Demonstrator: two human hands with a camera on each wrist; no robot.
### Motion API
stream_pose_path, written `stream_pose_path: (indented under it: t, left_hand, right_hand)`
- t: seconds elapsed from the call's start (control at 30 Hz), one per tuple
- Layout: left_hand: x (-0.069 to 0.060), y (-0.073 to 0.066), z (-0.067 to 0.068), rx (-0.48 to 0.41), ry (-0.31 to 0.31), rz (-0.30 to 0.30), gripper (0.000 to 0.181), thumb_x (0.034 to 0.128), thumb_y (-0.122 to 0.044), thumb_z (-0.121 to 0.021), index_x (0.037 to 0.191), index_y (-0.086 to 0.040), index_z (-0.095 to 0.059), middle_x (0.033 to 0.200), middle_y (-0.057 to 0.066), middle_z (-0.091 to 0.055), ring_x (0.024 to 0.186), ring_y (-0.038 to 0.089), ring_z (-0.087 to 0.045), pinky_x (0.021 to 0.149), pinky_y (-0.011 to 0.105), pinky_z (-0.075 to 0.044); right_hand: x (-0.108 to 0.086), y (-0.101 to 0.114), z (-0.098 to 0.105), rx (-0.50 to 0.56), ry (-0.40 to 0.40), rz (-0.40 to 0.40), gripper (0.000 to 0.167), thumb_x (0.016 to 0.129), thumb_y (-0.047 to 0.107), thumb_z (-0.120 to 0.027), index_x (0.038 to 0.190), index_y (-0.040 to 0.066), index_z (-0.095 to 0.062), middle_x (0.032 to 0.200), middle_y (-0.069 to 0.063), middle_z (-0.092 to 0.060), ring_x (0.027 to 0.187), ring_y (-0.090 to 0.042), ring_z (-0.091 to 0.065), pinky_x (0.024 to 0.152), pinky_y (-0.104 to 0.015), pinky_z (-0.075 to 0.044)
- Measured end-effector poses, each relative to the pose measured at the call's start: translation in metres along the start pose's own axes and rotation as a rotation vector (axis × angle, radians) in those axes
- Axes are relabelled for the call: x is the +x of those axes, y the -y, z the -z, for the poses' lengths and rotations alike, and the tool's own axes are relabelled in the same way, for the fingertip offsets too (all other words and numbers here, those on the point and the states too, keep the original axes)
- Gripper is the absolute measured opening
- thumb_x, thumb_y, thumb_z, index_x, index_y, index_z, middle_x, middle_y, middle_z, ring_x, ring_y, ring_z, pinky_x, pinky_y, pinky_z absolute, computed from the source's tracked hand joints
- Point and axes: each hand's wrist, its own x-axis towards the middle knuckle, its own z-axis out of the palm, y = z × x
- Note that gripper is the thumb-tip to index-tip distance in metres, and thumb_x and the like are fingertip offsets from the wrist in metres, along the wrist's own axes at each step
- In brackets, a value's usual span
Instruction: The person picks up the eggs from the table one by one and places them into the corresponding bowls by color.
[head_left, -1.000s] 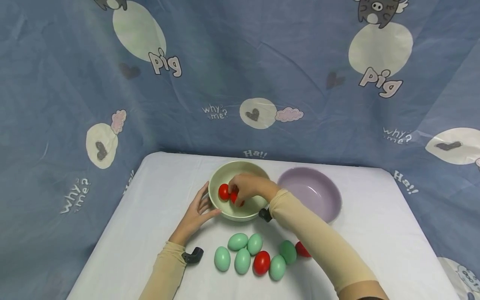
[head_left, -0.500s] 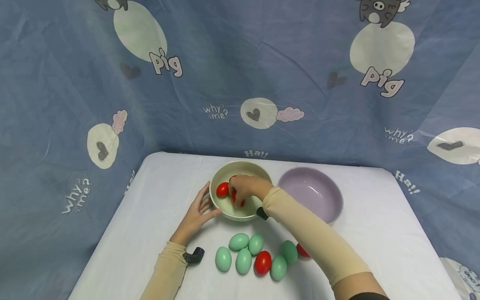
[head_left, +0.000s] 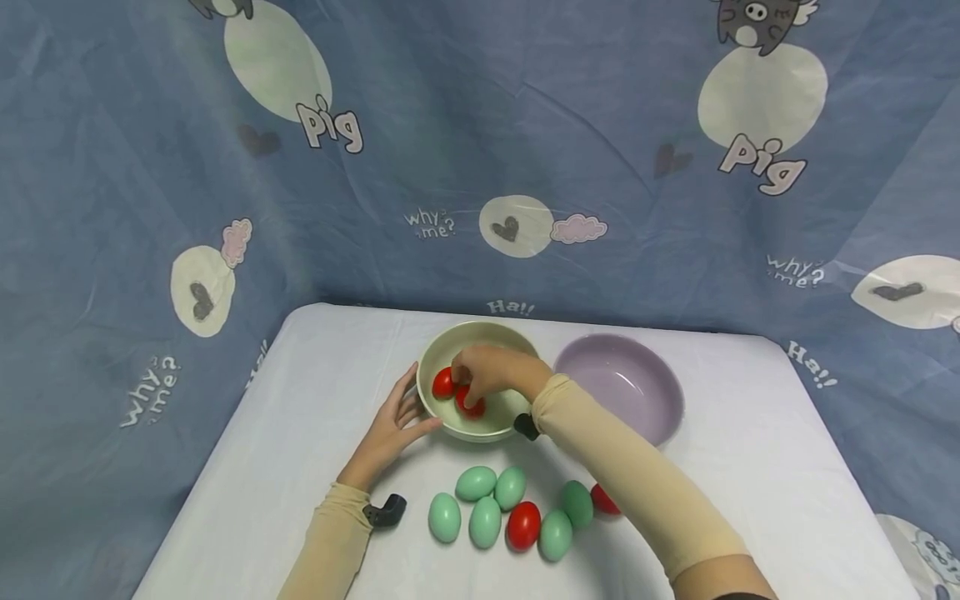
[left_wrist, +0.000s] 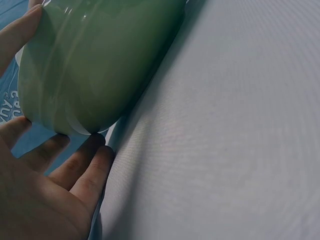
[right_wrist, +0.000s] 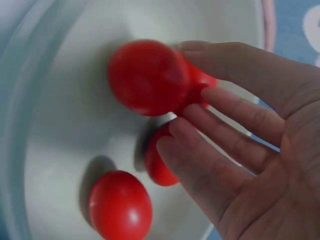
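Head view: a white-covered desk [head_left: 750,433] carries a purple bowl [head_left: 626,392] on its far side and a green bowl [head_left: 480,332] just left of it. A person's left hand [head_left: 388,429] rests spread, straight fingers against the green bowl's left side. The right hand [head_left: 491,371] reaches into that bowl, fingers loose and extended, seemingly clasping nothing, its thumb tip by a red egg [right_wrist: 145,77] on the bowl's floor, left of center. Smooth and glossy, the egg is probably light, stiff and prone to roll, best pinched across its waist; how fragile it is cannot be told. It looks nearly round to the right wrist camera, so its long axis likely runs toward that lens. On the near desk, a second red egg [head_left: 523,527] points near to far among green eggs [head_left: 485,522].
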Motion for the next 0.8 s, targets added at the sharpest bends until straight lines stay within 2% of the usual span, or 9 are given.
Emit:
stream_pose_path:
  t: [0.23,0.4,0.5,0.67,0.8]
  left_hand:
    - [-0.001,-0.001,0.000,-0.005,0.004,0.004,0.102,0.0909,-0.017,-0.081,0.167,-0.032,-0.014,0.173,0.012,-0.020,0.152,0.037,-0.040,0.123,0.040,-0.042]
    - [-0.001,0.000,0.000,-0.004,0.007,0.004,0.102,0.0910,-0.018,-0.081,0.167,-0.030,-0.014,0.173,0.012,-0.019,0.152,0.037,-0.040,0.123,0.041,-0.043]
    - [-0.001,0.000,0.001,0.002,0.006,0.001,0.102,0.0909,-0.018,-0.081,0.167,-0.028,-0.013,0.173,0.012,-0.019,0.152,0.038,-0.040,0.123,0.041,-0.043]
    - [0.000,0.001,0.001,0.006,0.005,0.005,0.102,0.0910,-0.019,-0.081,0.167,-0.029,-0.014,0.173,0.011,-0.020,0.152,0.037,-0.040,0.123,0.043,-0.042]
    - [0.001,0.003,0.000,0.003,0.001,0.004,0.101,0.0908,-0.019,-0.081,0.167,-0.031,-0.015,0.173,0.012,-0.020,0.152,0.037,-0.040,0.123,0.043,-0.042]
  right_hand:
    - [-0.013,-0.004,0.009,0.016,-0.078,0.104,0.039,0.081,0.016,-0.088,0.114,0.001,-0.073,0.111,-0.013,-0.077,0.105,-0.027,-0.070,0.094,-0.032,-0.061]
    - [-0.034,-0.004,0.012,0.073,-0.129,0.150,0.043,0.084,0.018,-0.087,0.119,-0.001,-0.071,0.119,-0.017,-0.076,0.113,-0.033,-0.071,0.099,-0.041,-0.063]
    - [-0.049,-0.002,0.009,0.093,-0.186,0.170,0.042,0.084,0.019,-0.086,0.119,0.001,-0.070,0.119,-0.017,-0.076,0.107,-0.030,-0.073,0.095,-0.042,-0.064]
    - [-0.074,0.005,-0.002,0.039,-0.297,0.194,0.041,0.083,0.023,-0.087,0.118,0.007,-0.071,0.113,-0.006,-0.076,0.095,-0.019,-0.069,0.088,-0.034,-0.064]
    - [-0.095,0.010,-0.013,0.064,-0.321,0.200,0.044,0.083,0.022,-0.087,0.121,0.007,-0.071,0.116,-0.003,-0.073,0.105,-0.021,-0.069,0.093,-0.037,-0.064]
